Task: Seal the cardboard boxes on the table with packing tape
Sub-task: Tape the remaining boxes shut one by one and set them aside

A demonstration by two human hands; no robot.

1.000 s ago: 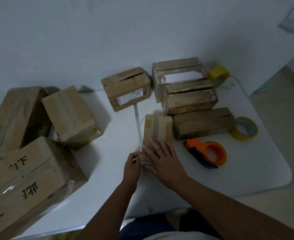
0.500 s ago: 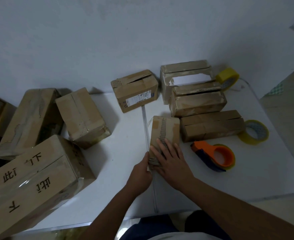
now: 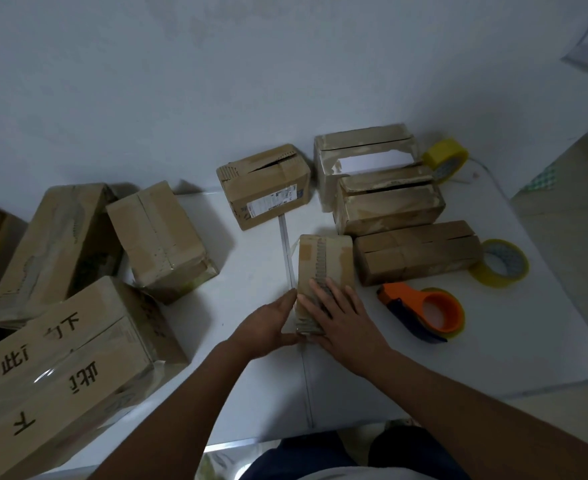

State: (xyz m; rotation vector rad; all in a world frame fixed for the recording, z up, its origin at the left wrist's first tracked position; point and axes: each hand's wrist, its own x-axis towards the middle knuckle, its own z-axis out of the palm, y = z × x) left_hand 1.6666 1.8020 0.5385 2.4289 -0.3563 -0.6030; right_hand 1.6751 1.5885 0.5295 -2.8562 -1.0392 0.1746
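A small cardboard box (image 3: 325, 261) with a strip of tape along its top lies at the middle of the white table (image 3: 251, 278). My right hand (image 3: 342, 318) rests flat on the near end of its top, fingers spread. My left hand (image 3: 271, 323) presses against the near left side of the same box with fingers fairly straight. An orange tape dispenser (image 3: 427, 313) lies on the table just right of my right hand, untouched.
Three boxes (image 3: 417, 252) (image 3: 389, 204) (image 3: 365, 157) stand behind and right of the small one, another box (image 3: 264, 185) at the back middle. Several larger boxes (image 3: 160, 237) (image 3: 60, 368) crowd the left. Two yellow tape rolls (image 3: 498, 263) (image 3: 446, 159) lie at the right.
My left hand has moved from the box's near left corner to lie along its left side. My right hand stays flat on top. The box has not visibly shifted.
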